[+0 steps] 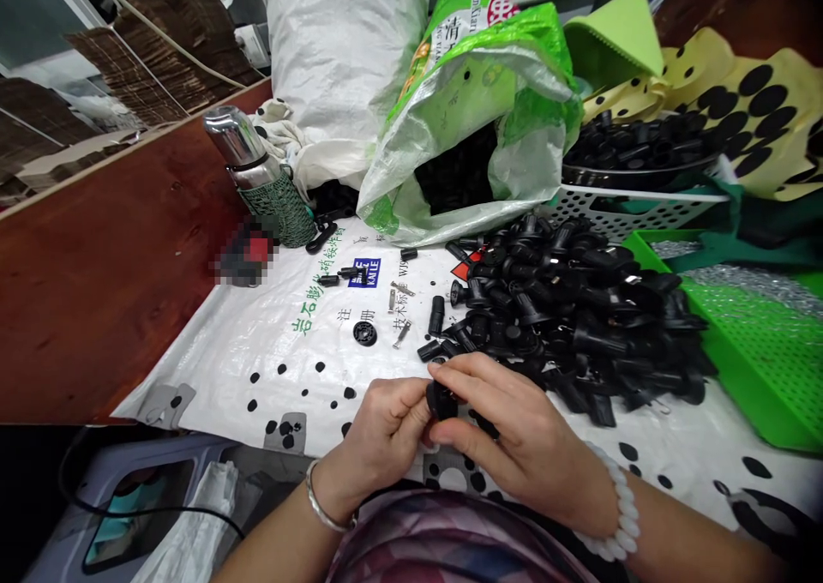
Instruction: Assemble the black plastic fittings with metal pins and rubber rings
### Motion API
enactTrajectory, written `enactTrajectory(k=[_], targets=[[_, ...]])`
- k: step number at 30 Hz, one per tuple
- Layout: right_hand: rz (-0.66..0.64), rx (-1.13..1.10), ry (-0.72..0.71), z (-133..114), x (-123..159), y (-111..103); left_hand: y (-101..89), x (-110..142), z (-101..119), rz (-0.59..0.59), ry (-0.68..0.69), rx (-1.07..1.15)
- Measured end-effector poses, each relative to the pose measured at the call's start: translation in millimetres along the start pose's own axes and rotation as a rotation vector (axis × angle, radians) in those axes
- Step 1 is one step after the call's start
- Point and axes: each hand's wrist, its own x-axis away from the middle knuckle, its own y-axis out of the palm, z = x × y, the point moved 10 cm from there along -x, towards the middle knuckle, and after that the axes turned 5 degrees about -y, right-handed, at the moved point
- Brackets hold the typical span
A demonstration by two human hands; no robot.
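Near the front edge of the table, my left hand point(393, 429) grips a small black plastic part with a round flange point(441, 400). From the other side, my right hand point(505, 420) closes its fingers on the same part, partly hiding it. Just beyond and to the right lies a heap of black plastic fittings point(553, 309), each with a tube and a wider collar. Loose pieces lie ahead of my hands: a round black disc point(364, 333), a black tube point(436, 315) and several small metal clips point(402, 334).
A green plastic tray point(759, 343) stands right of the heap. Behind are an open green-and-white bag point(399, 180) with dark contents and a pan of black parts point(643, 141) over a white basket point(643, 210). A flask point(250, 150) stands back left by a wooden side board point(129, 257).
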Motion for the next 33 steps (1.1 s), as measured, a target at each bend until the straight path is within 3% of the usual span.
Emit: enactTrajectory(k=[5, 12, 27, 33], targets=[[0.055, 0.01, -0.006, 1, -1, -7, -0.2, -4, 5, -0.016, 0.008, 0.003], [0.066, -0.007, -0.015, 6, 4, -9, 6.6, -4, 8, -0.146, 0.016, -0.008], [0.041, -0.023, -0.096, -5, 3, -11, -4.0, -3, 19, -0.055, 0.101, 0.061], [0.026, 0.023, -0.136, -12, 3, -11, -0.3, -2, 20, -0.094, 0.111, 0.022]])
